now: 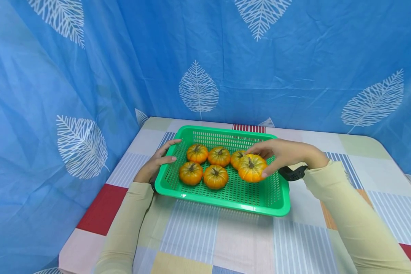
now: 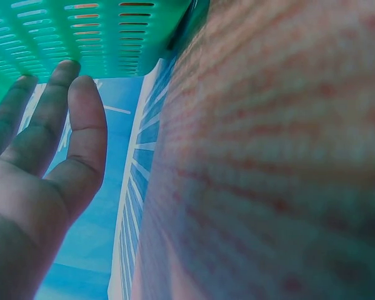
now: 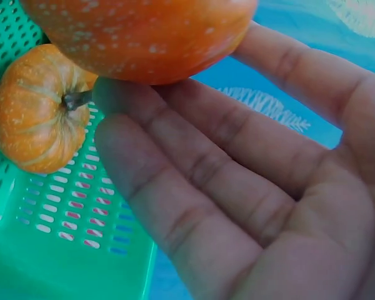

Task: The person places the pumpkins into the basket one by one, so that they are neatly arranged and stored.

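Observation:
My right hand (image 1: 277, 150) holds a small orange pumpkin (image 1: 251, 168) over the right part of a green plastic basket (image 1: 222, 207). In the right wrist view, the held pumpkin (image 3: 150, 37) lies against the fingertips, and another pumpkin (image 3: 40, 112) with a dark stem sits below it. At the basket's left end, my left hand (image 1: 155, 161) rests with thumb and forefinger at the rim. The left wrist view shows loosely extended fingers (image 2: 87, 125) by the slotted wall. Several pumpkins, including a front-left one (image 1: 190, 173), lie in the basket; one (image 1: 237, 158) is partly hidden behind the held pumpkin.
A patchwork-patterned cloth (image 1: 243, 239) covers the table under the basket. Blue curtains (image 1: 277, 76) with white leaf prints hang behind the table and along its left side. A black band (image 1: 293, 173) circles the right wrist.

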Motion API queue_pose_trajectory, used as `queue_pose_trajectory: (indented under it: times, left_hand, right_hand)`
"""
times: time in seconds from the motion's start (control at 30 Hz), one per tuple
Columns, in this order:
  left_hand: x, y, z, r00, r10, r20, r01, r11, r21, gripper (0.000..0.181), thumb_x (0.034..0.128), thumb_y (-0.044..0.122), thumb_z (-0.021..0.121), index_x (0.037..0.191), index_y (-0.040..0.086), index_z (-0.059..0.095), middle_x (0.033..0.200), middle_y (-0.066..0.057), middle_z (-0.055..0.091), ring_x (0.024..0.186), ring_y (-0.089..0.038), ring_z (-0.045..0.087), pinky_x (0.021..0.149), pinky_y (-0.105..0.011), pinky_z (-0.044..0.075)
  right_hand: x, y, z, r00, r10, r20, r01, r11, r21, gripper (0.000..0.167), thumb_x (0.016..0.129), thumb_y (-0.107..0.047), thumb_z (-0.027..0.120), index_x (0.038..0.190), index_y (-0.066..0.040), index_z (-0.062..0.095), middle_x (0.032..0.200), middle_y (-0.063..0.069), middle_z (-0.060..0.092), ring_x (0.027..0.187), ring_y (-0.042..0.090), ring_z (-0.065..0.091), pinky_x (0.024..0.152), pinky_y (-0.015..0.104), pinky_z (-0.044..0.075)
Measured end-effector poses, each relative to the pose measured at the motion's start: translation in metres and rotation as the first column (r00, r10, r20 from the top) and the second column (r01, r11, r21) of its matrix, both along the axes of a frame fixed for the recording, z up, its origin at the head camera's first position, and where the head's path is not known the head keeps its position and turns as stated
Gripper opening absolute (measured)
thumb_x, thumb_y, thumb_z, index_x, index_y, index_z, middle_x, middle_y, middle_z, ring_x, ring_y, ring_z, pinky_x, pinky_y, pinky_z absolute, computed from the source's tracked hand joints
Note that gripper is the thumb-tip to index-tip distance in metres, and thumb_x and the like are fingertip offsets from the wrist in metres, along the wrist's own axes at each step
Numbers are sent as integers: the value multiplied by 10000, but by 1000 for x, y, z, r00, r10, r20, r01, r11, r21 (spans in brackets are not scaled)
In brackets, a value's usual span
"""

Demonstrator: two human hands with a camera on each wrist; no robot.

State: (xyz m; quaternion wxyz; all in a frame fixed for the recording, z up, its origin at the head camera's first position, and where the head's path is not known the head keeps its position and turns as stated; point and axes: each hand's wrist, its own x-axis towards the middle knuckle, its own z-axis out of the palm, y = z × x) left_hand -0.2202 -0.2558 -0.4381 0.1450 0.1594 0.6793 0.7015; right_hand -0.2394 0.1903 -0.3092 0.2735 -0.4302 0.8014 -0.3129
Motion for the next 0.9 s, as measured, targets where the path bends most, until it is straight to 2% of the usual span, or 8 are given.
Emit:
queue_pose_trajectory:
  times: [0.17,0.4,0.53,0.67,0.9]
  left_hand:
    - [0,-1,-1,1000,-4,8,4,1000,13,717,991,124,566,1668,115,329,1683,-281,273,1327,-302,498,975,-332,586]
    - [0,-2,0,1000,-1,-3,1,1000,-10,754,986,128,567,1678,53,276,1690,-281,262,1332,-309,488,971,-323,584]
    - [0,-1,1,1000,8,0,-8,1000,-18,752,984,134,572,1676,59,287,1702,-262,250,1359,-352,465,968,-322,585]
    - [1,0,1,1000,9,5,-9,1000,-16,752,987,131,567,1681,68,283,1709,-254,239,1381,-383,444,968,-326,587]
    - [-1,-1,0,1000,-10,-18,10,1000,-4,720,997,113,554,1670,72,302,1693,-282,243,1324,-281,488,976,-311,578]
  right_hand:
    - [-4,-11,-1,1000,2,-3,-2,998,61,756,894,-170,911,1500,103,551,1482,259,601,1191,334,693,1046,532,560]
    - [-6,-22,-3,999,-39,28,33,984,177,754,886,-203,917,1513,33,571,1501,258,581,1237,385,656,1086,582,524]
    - [-7,-27,-6,999,-31,39,22,976,217,764,875,-180,919,1518,35,567,1524,259,559,1249,389,642,1079,574,530]
    - [-8,-34,-8,999,-22,30,14,967,254,770,849,-178,930,1512,8,586,1472,238,607,1210,350,653,1040,539,554]
    - [-11,-44,-14,999,-11,37,-1,951,308,771,839,-180,934,1511,-12,596,1372,194,658,1115,278,639,993,495,562]
